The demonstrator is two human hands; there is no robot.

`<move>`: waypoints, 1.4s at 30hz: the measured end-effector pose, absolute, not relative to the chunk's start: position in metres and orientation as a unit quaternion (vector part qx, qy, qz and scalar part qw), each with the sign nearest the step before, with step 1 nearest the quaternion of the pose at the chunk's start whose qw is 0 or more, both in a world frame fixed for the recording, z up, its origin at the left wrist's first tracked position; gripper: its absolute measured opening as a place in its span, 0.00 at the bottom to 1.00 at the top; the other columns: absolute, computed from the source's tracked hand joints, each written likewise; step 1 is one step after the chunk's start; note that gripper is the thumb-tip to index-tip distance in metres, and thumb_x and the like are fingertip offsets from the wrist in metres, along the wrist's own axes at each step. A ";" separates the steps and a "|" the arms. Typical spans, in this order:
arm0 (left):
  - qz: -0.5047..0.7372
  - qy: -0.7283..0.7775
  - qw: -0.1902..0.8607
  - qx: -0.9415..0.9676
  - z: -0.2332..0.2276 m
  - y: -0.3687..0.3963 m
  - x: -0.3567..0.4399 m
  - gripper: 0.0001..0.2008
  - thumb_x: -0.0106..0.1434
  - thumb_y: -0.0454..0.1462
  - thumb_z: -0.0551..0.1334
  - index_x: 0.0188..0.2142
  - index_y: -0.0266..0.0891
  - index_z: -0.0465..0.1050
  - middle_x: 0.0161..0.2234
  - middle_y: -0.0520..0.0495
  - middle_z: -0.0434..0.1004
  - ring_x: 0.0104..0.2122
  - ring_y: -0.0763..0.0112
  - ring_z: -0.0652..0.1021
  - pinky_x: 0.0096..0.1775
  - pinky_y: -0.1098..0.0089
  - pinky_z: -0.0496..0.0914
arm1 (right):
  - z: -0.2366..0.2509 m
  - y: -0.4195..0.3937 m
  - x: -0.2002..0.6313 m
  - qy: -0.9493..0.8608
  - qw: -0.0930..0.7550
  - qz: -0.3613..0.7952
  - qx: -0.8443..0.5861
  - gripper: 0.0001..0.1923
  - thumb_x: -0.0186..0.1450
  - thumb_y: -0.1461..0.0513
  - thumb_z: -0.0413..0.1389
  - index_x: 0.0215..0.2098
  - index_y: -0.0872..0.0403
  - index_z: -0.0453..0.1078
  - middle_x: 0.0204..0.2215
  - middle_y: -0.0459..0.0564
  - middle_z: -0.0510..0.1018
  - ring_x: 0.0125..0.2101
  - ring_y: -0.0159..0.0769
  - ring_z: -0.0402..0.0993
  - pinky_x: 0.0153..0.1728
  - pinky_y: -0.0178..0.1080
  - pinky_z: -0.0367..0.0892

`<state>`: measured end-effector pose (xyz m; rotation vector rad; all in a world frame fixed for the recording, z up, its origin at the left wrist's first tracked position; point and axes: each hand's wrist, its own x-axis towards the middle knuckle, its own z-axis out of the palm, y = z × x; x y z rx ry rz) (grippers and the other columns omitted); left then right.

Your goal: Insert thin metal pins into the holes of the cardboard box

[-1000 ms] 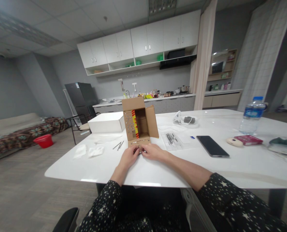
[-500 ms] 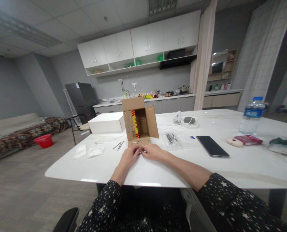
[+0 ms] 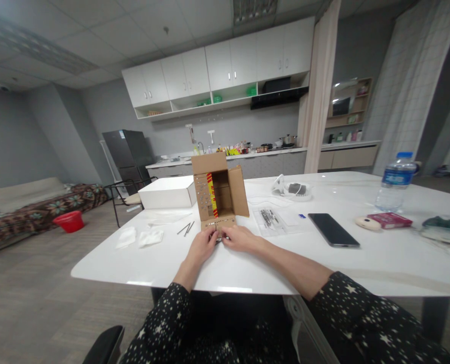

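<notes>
**Both hands meet at the near flap of an open cardboard box**

On the far left of the white counter (image 3: 107,265) lie two crumpled white wipes (image 3: 139,237), with a flat white box (image 3: 167,192) beyond them and a pair of thin dark rods (image 3: 185,228) just right of the wipes. The left hand (image 3: 202,246) rests on the counter with its fingers curled nearly closed, the tips pressed to the near, perforated flap of the cardboard box (image 3: 218,194). Whether they pinch a small part there is too small to tell. The box stands upright on its side, its open mouth facing the person, directly beyond both hands and touching their fingertips; the flap's long axis runs left to right. The right hand (image 3: 241,238) mirrors the left, fingers bent and close together at the same flap edge, so the two hands almost touch and are equally near the box. Further right lie a clear bag of small parts (image 3: 271,218), a dark smartphone (image 3: 333,229) and, far right, a water bottle (image 3: 395,181).
</notes>
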<state>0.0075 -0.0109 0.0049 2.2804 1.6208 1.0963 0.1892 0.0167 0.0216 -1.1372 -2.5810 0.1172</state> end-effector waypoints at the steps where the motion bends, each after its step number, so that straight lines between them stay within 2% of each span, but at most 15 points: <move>1: 0.362 0.539 0.068 0.758 0.005 -0.011 0.007 0.12 0.68 0.40 0.53 0.34 0.40 0.73 0.32 0.47 0.78 0.34 0.67 0.76 0.38 0.68 0.66 | 0.022 0.017 0.189 -0.903 0.159 0.042 -0.398 0.15 0.67 0.57 0.47 0.47 0.50 0.72 0.39 0.51 0.81 0.38 0.41 0.77 0.36 0.38 0.65; 6: 0.346 0.527 0.075 0.773 0.006 -0.014 0.008 0.14 0.68 0.42 0.53 0.32 0.40 0.74 0.30 0.48 0.77 0.31 0.68 0.75 0.35 0.70 0.66 | 0.022 0.017 0.189 -0.903 0.156 0.043 -0.398 0.16 0.67 0.57 0.47 0.47 0.51 0.72 0.39 0.51 0.81 0.38 0.42 0.77 0.36 0.38 0.65; 12: 0.335 0.519 0.088 0.782 0.010 -0.018 0.010 0.12 0.67 0.40 0.54 0.35 0.40 0.76 0.29 0.48 0.78 0.31 0.68 0.75 0.37 0.69 0.67 | 0.022 0.017 0.189 -0.904 0.154 0.048 -0.396 0.16 0.67 0.57 0.47 0.47 0.51 0.72 0.40 0.52 0.81 0.39 0.43 0.77 0.36 0.38 0.65; 18: 0.345 0.537 0.056 0.768 0.008 -0.015 0.009 0.13 0.69 0.40 0.52 0.32 0.40 0.71 0.28 0.48 0.76 0.30 0.68 0.75 0.34 0.69 0.65 | 0.023 0.017 0.189 -0.903 0.157 0.047 -0.398 0.16 0.67 0.57 0.47 0.48 0.51 0.72 0.40 0.52 0.81 0.38 0.43 0.77 0.36 0.39 0.66; 27: 0.325 0.537 0.047 0.777 0.000 -0.007 0.004 0.08 0.67 0.35 0.54 0.37 0.40 0.72 0.36 0.46 0.79 0.37 0.67 0.77 0.40 0.68 0.67 | 0.026 0.014 0.189 -0.903 0.151 0.042 -0.399 0.16 0.68 0.58 0.47 0.47 0.51 0.72 0.39 0.51 0.81 0.38 0.42 0.77 0.36 0.38 0.65; 36: 0.309 0.553 0.016 0.773 0.005 -0.010 0.006 0.08 0.67 0.34 0.54 0.34 0.40 0.71 0.34 0.45 0.78 0.34 0.66 0.76 0.38 0.68 0.66 | 0.026 0.014 0.189 -0.904 0.158 0.039 -0.394 0.15 0.67 0.58 0.47 0.46 0.50 0.72 0.38 0.51 0.82 0.36 0.42 0.77 0.35 0.38 0.65; 42: 0.327 0.561 0.002 0.761 0.006 -0.010 0.005 0.08 0.66 0.34 0.55 0.34 0.39 0.73 0.35 0.44 0.78 0.37 0.64 0.76 0.41 0.66 0.67 | 0.025 0.015 0.189 -0.901 0.151 0.039 -0.404 0.15 0.68 0.57 0.47 0.46 0.50 0.73 0.38 0.51 0.81 0.36 0.41 0.76 0.36 0.38 0.65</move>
